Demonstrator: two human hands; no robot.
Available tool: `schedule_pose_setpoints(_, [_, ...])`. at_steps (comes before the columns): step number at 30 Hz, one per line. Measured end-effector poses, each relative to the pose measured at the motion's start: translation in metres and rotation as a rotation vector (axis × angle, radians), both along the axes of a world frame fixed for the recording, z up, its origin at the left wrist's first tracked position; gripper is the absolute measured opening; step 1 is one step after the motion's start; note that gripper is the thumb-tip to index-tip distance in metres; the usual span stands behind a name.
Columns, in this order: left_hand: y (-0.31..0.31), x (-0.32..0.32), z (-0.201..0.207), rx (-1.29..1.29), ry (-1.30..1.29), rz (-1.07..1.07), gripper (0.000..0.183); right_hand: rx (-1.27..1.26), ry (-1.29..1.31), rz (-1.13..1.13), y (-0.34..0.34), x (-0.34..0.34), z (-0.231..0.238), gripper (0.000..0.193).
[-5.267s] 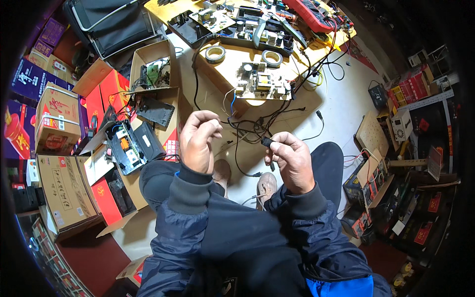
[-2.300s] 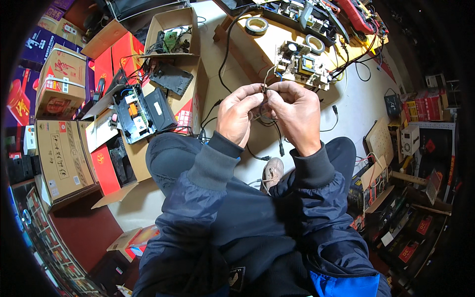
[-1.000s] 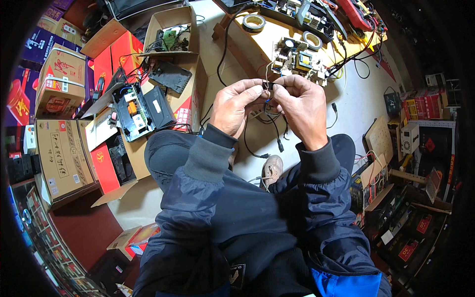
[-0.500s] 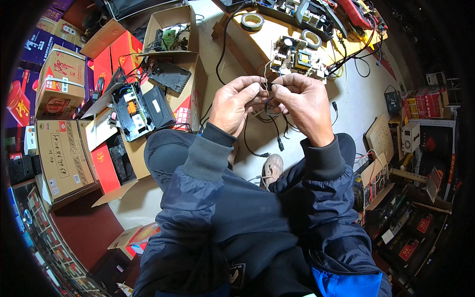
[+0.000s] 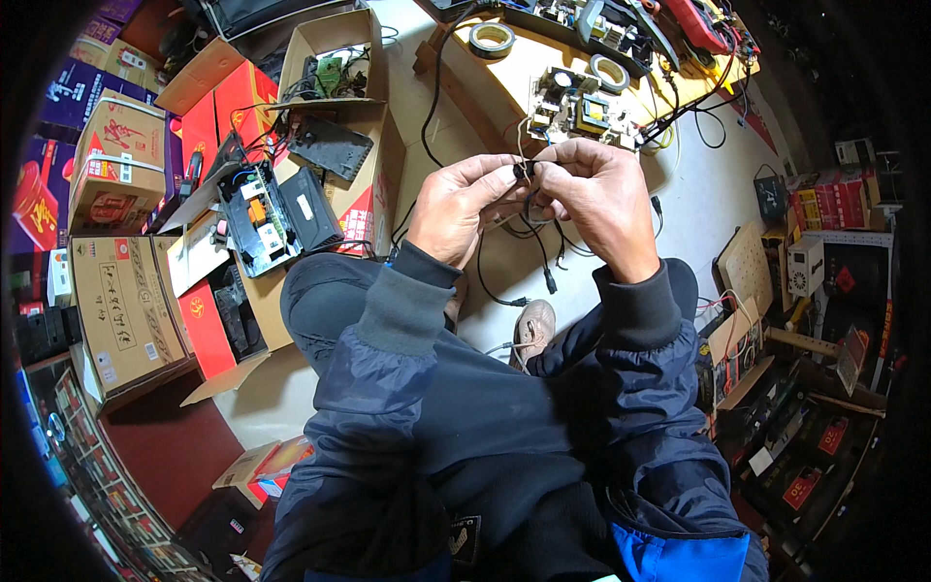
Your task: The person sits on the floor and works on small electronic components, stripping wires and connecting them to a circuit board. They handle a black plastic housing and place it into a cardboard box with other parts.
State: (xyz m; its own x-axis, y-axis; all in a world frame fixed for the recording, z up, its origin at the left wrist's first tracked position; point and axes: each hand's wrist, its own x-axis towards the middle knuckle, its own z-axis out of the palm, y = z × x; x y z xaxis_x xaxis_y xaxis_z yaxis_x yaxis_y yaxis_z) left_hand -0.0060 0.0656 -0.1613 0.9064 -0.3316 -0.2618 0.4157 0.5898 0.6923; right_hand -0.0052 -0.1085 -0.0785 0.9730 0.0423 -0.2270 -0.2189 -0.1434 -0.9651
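Observation:
My left hand (image 5: 462, 206) and my right hand (image 5: 599, 206) meet fingertip to fingertip below the bench edge, both closed in a pinch. Between them they grip thin wires (image 5: 525, 145) joined at a small black piece, whose kind is mostly hidden by the fingers. One pale wire rises from there toward an open circuit board (image 5: 582, 112) on the bench. Beneath the hands hang dark cables, one of them ending in a black connector (image 5: 551, 280).
The yellow-topped bench (image 5: 499, 73) bears tape rolls (image 5: 492, 40), more boards and a red tool (image 5: 698, 21). Open cartons (image 5: 335, 44) with electronics stand at left, beside an opened black device (image 5: 262, 218). Shelves and boxes line the right; my shoe (image 5: 534, 325) is below.
Both hands stay nearly in place, still pinching. The fingertips shift slightly around the wires, and more of the black piece shows between them.

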Motion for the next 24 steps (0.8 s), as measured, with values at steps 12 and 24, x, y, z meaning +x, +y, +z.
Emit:
schedule_pose_setpoints(12, [-0.003, 0.000, 0.008, 0.123, -0.078, 0.020, 0.026, 0.026, -0.028, -0.024, -0.002, -0.001, -0.007, 0.014])
schedule_pose_setpoints(24, [-0.005, 0.003, 0.014, 0.220, -0.125, 0.019, 0.022, 0.028, -0.018, 0.006, -0.006, -0.005, -0.006, 0.012])
